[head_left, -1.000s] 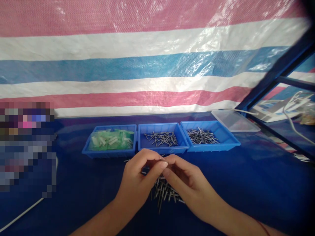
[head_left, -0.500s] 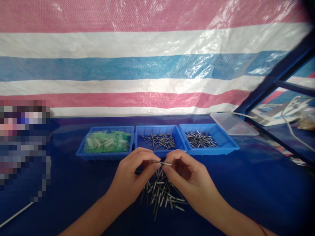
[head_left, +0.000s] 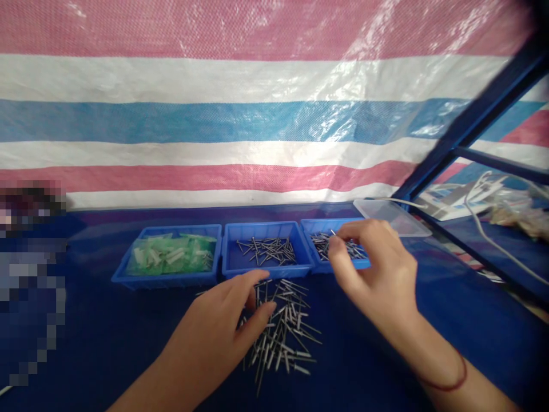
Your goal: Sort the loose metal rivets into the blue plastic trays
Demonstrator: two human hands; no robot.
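Observation:
A loose pile of thin metal pins (head_left: 283, 332) lies on the blue table cover in front of me. My left hand (head_left: 218, 332) reaches into the pile's left side, thumb and forefinger apart and touching the pins. My right hand (head_left: 377, 274) hovers over the right blue tray (head_left: 311, 229), which holds more pins. Its thumb and forefinger pinch a single metal pin (head_left: 333, 233) above that tray. The hand hides much of the tray.
A middle blue tray (head_left: 266, 270) holds metal pins, and a left blue tray (head_left: 167, 280) holds pale green plastic pieces. A clear plastic lid (head_left: 392, 214) lies behind the right tray. A blue frame bar (head_left: 467, 131) and white cables (head_left: 480, 223) stand at the right. A striped tarp hangs behind.
My hands were together, holding a pin between them above the pile. Now my right hand has carried a pin right to the right tray, and my left hand has dropped onto the pile.

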